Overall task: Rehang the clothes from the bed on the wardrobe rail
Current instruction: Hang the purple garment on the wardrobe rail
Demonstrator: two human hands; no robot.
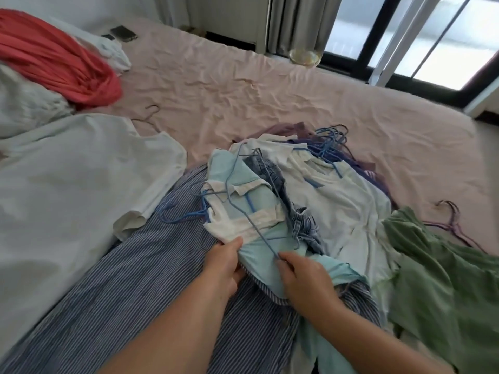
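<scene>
A heap of clothes on hangers lies on the pink bed (243, 85). On top is a light blue shirt (259, 211) with a white collar. My left hand (225, 265) grips its white edge. My right hand (302, 273) pinches the end of a blue wire hanger (243, 209) that lies across the shirt. Under the shirt lie a blue-and-white striped garment (140, 279), a denim piece (299, 220) and a pale white-blue shirt (343, 201). A green garment (445, 292) is at the right. The wardrobe rail is out of view.
A white garment (75, 184) is spread at the left, with a red cloth (59, 63) and grey bedding behind it. Blue hangers (329, 141) and purple clothes stick out at the heap's back. A phone (124, 33) lies at the bed's far side. Curtains and a window stand beyond.
</scene>
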